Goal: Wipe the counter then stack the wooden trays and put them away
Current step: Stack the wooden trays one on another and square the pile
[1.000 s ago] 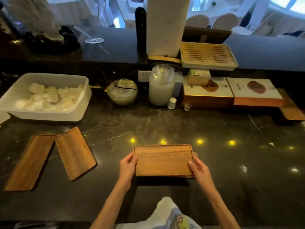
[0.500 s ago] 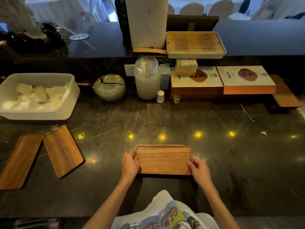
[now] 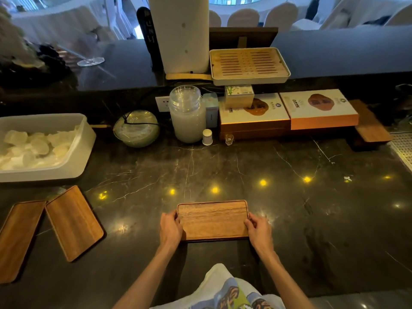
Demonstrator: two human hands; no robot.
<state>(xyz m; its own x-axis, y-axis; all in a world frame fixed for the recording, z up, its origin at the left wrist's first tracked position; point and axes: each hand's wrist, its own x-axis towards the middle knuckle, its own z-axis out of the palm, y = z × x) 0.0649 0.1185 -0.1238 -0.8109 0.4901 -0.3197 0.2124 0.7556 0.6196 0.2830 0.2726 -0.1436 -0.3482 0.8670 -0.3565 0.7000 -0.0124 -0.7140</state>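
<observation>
A stack of wooden trays (image 3: 213, 219) lies on the dark marble counter (image 3: 312, 219) just in front of me, its edges lined up. My left hand (image 3: 170, 228) grips the stack's left end and my right hand (image 3: 258, 231) grips its right end. Two more wooden trays lie flat at the left: one (image 3: 74, 223) angled beside the other (image 3: 17, 239), which reaches the frame's left edge.
A white tub of pale pieces (image 3: 42, 148) sits at the back left. Along the back stand a glass bowl (image 3: 136, 128), a large jar (image 3: 187, 114), boxed goods (image 3: 321, 110), a slatted tea tray (image 3: 248, 64) and a white cylinder (image 3: 181, 34).
The offset lower tray has been squared up under the top one. My hands have stayed on the two ends, and the view has tilted slightly.
</observation>
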